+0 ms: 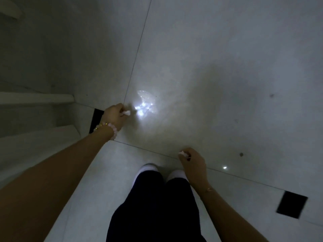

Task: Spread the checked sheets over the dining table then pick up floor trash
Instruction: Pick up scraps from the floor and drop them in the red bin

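Observation:
I look straight down at a dim, glossy tiled floor [209, 58]. My left hand [114, 116], with bead bracelets on the wrist, pinches a small pale scrap of trash [126, 112] just above the floor. My right hand [193, 160] holds another small pale scrap [182, 153] between its fingers, near my feet. A small dark speck [241, 154] lies on the tile to the right of my right hand. The checked sheets and the dining table are out of sight.
My dark trousers and white shoes [148, 167] fill the bottom middle. White steps or ledges [38, 98] rise at the left. Black square floor insets sit at left [97, 119] and lower right [291, 204]. A lamp's reflection [145, 105] glares on the tile.

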{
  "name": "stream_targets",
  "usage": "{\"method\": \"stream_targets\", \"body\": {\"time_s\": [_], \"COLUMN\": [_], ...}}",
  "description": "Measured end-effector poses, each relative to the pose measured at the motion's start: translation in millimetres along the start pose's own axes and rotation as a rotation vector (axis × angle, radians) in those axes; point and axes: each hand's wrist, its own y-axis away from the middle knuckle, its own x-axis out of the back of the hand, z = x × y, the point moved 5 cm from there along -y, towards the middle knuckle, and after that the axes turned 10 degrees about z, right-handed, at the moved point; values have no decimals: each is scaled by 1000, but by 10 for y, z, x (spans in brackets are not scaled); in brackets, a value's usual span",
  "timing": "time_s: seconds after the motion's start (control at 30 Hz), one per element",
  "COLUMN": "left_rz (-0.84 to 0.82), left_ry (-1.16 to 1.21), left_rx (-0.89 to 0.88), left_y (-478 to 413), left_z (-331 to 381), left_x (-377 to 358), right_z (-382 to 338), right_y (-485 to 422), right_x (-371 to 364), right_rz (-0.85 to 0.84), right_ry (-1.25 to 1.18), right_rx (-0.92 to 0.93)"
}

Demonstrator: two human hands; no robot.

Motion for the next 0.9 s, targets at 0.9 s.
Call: {"method": "stream_targets", "body": {"time_s": [0.9], "left_rz": [154], "left_ry": [896], "left_rx": [373], "left_y": [4758], "left_z": [1237], "left_x": [4277], "right_z": [-2421], "right_y": [3531], "right_x": [3561], "right_rz": [-30], "right_ry": [-140], "right_rx": [91]}}
